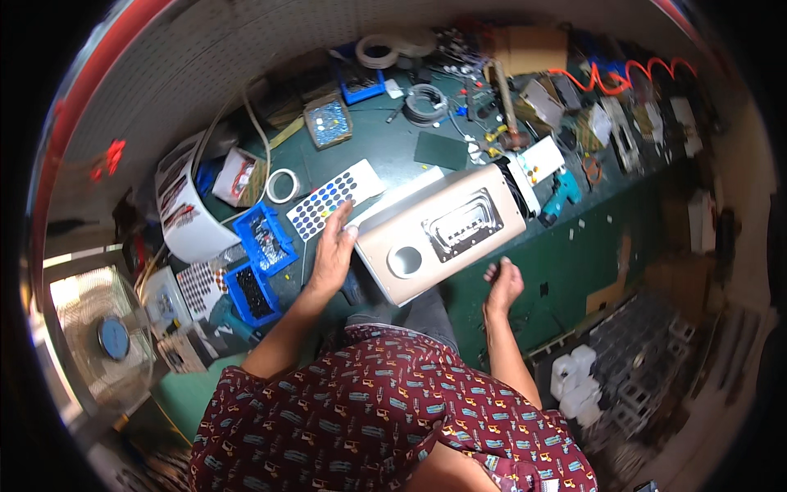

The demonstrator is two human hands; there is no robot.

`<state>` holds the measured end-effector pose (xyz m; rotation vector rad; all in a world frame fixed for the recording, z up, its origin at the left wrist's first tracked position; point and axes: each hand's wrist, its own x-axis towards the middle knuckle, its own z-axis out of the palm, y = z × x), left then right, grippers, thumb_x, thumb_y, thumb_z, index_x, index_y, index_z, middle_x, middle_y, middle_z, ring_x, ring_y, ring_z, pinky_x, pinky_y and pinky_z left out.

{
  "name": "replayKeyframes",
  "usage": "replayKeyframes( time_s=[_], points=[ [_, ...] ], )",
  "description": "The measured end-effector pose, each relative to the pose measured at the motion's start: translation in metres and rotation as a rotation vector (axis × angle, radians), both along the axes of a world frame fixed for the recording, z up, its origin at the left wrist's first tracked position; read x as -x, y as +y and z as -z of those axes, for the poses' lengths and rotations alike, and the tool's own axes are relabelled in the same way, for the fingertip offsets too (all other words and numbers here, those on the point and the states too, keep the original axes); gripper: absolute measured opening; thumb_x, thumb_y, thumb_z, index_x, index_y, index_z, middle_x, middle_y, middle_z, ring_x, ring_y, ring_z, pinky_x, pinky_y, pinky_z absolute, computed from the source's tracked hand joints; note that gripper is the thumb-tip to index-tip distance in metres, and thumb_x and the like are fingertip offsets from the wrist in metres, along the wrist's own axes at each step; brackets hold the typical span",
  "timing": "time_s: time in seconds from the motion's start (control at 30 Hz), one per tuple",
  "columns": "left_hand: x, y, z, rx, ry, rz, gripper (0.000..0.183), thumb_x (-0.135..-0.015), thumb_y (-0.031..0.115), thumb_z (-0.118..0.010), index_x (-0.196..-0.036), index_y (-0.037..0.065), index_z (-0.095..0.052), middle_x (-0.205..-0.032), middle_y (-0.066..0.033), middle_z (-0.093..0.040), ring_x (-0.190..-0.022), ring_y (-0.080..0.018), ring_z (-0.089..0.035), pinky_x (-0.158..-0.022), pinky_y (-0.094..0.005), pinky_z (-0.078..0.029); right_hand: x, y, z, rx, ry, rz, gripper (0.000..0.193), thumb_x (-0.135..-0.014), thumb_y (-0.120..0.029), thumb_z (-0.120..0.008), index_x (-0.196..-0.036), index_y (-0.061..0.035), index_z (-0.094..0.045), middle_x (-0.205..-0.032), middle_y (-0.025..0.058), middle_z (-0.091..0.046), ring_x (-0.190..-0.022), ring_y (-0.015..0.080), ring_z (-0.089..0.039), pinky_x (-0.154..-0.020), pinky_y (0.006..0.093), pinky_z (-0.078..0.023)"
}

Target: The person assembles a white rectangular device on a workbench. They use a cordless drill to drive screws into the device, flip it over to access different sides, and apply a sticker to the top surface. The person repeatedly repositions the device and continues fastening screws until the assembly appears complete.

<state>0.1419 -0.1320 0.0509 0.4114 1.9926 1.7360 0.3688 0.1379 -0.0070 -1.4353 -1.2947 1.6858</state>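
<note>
A beige metal casing (407, 223) lies slanted across the front of the bench, close to my body. Its upward face has a round opening (404, 261) and a rectangular black-and-silver panel (463, 225). My left hand (333, 256) is open at the casing's left end, fingers stretched and thumb by the corner; whether it touches is hard to tell. Off the casing's front edge, apart from it, my right hand (503, 289) has its fingers curled in, and anything inside them is hidden. A white sheet of dark round stickers (324, 211) lies just beyond my left hand.
Two blue bins (266, 238) of small parts stand left, near a tape roll (283, 186). Right of the casing lies a teal power drill (561, 197); a hammer (508, 107) and cable coil (425, 105) lie behind. A fan (113, 338) stands far left.
</note>
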Motion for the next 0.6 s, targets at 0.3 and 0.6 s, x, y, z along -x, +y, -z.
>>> replayKeyframes(
  time_s=[0.3,0.6],
  points=[
    [-0.069,0.003,-0.002,-0.07,0.045,-0.103,0.07,-0.107,0.039,-0.052,-0.159,0.0,-0.027,-0.161,-0.0226,-0.033,-0.15,-0.0312,-0.032,-0.123,-0.0411,-0.024,0.095,-0.026,-0.16,-0.973,0.311,-1.284,0.042,-0.079,-0.014,-0.079,-0.118,-0.0033,-0.067,-0.124,0.0199,-0.067,-0.12,0.04,-0.061,-0.101,0.0498,-0.048],
    [-0.084,0.005,0.014,-0.04,0.176,-0.144,0.075,-0.106,0.049,-0.049,-0.158,0.0,-0.027,-0.158,-0.022,-0.035,-0.15,-0.0318,-0.03,-0.123,-0.0408,-0.022,0.138,-0.045,-0.13,-1.319,0.132,-1.753,0.054,-0.09,-0.031,-0.066,-0.137,-0.0055,-0.056,-0.153,0.021,-0.045,-0.146,0.0415,-0.036,-0.119,0.0692,-0.016]
  ],
)
